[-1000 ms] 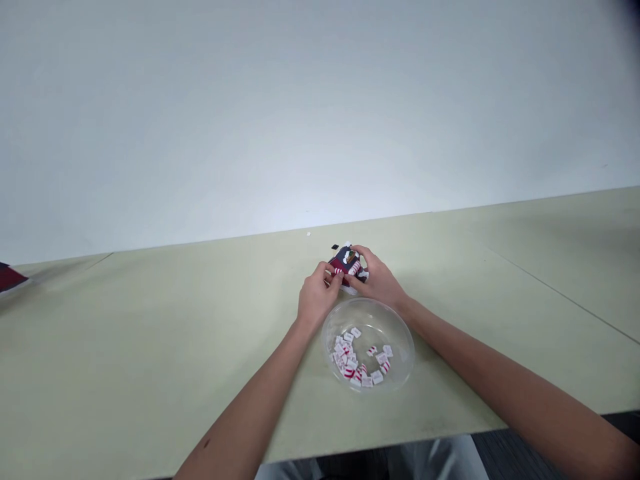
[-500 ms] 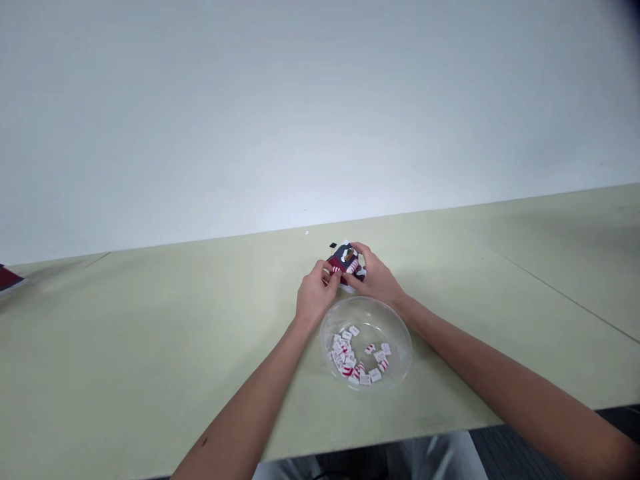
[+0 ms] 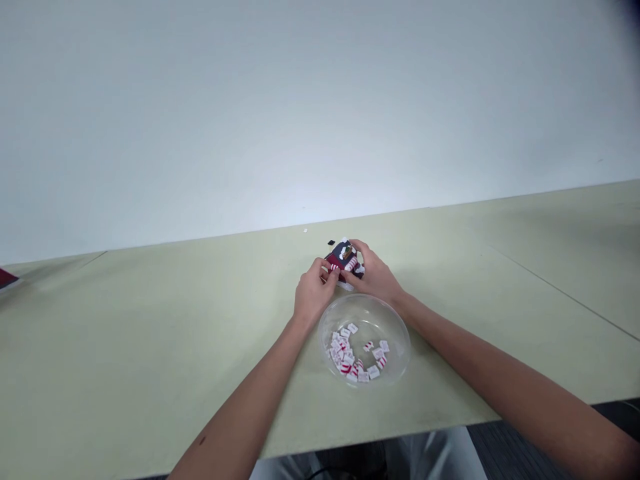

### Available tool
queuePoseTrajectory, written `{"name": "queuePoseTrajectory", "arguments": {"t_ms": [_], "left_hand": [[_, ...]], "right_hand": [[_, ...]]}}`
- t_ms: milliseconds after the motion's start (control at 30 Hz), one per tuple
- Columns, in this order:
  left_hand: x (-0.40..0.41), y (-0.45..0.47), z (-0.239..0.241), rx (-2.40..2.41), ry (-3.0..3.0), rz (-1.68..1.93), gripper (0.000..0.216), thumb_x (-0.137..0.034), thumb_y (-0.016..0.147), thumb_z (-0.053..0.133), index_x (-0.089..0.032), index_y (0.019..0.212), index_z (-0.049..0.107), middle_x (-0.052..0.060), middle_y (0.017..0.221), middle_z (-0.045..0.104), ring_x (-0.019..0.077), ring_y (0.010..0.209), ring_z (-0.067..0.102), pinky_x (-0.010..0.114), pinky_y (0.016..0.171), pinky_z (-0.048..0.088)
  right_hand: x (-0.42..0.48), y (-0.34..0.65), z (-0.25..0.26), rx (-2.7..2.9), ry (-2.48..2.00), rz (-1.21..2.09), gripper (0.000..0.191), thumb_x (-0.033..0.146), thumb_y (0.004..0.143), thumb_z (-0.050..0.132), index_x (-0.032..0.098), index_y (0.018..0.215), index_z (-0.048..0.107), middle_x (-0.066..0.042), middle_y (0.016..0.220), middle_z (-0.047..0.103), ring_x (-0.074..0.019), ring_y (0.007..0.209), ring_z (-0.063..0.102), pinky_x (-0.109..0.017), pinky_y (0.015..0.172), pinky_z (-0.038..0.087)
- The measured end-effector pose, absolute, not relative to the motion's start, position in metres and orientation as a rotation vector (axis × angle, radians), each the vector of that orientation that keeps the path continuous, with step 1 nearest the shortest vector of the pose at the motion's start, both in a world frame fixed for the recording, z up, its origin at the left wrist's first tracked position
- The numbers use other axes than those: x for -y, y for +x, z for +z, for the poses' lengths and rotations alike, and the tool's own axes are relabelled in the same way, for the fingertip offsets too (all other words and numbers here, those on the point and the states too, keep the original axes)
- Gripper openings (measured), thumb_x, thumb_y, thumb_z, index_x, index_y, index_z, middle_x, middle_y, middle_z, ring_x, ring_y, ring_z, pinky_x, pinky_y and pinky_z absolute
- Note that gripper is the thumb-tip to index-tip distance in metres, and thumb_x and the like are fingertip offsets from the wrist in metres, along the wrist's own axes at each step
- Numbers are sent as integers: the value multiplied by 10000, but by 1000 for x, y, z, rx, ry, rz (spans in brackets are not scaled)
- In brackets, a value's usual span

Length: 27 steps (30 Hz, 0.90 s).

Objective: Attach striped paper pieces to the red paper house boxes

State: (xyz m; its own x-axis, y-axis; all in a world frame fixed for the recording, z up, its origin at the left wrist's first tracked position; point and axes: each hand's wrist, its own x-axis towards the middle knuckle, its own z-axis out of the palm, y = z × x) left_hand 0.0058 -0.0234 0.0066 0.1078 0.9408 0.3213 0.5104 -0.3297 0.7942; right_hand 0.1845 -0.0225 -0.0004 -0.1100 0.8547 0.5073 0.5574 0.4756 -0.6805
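Note:
A small dark-blue and dark-red model (image 3: pixel 346 253) with white trim and red-and-white striped parts stands tilted beyond the bowl. My right hand (image 3: pixel 376 272) is closed around its right side, thumb in front and fingers behind. At the model's lower left, my left hand (image 3: pixel 315 285) pinches a red-and-white striped piece (image 3: pixel 335 267) against or very close to the red face; whether it is attached cannot be made out. Just in front of both hands sits a clear round bowl (image 3: pixel 403 363) with several small white and striped pieces (image 3: pixel 341 349) in it.
The pale green table (image 3: pixel 165 340) runs back to a white wall (image 3: pixel 280 113). A small black piece (image 3: pixel 331 243) and a tiny white piece (image 3: pixel 305 231) lie behind the model. A dark-red and blue object (image 3: pixel 7 279) is cut off at the left edge.
The whole view has shifted slightly. Both hands keep their hold on the model and striped piece, with no clear movement between them.

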Motion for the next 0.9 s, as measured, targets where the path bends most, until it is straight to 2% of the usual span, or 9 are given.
{"name": "queuePoseTrajectory", "arguments": {"t_ms": [900], "left_hand": [[24, 6, 8, -1427, 1909, 1135, 178, -426, 889, 577, -249, 881, 579, -23, 662, 638, 151, 571, 526, 251, 556, 308]], "right_hand": [[19, 185, -3, 1797, -1199, 382, 690, 373, 841, 630, 270, 1473, 370, -104, 1424, 539, -294, 1258, 544, -462, 1008, 472]]}}
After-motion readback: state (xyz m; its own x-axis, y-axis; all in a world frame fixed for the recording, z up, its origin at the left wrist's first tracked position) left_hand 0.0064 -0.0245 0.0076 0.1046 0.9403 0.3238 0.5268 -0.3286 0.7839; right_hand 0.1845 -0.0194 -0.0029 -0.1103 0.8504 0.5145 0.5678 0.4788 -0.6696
